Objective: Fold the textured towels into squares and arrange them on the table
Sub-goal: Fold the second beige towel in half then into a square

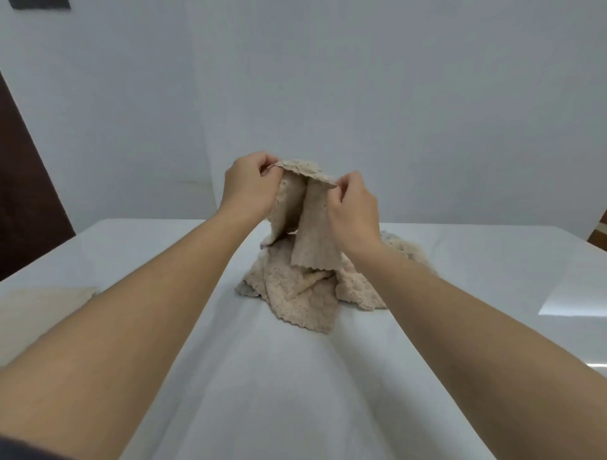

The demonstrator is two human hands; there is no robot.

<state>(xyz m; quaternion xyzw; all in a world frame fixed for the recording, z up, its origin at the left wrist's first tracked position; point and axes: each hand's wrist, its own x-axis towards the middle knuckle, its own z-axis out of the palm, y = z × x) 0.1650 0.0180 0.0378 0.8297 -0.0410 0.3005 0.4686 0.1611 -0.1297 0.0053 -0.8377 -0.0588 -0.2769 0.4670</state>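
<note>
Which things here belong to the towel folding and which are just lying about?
For the job: held towel, pinched by left hand and right hand; towel heap; flat beige cloth, probably folded already; table.
Just there: brown panel at left; dark strip high on the wall.

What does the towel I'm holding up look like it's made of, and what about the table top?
The held towel: soft beige cloth, matte, with a nubbly speckled face and zigzag-cut edges; it hangs limp. Cotton or microfibre, I cannot tell which. The table top: smooth white sheet, slightly glossy, perhaps laminate or plastic; it mirrors light at the right.
</note>
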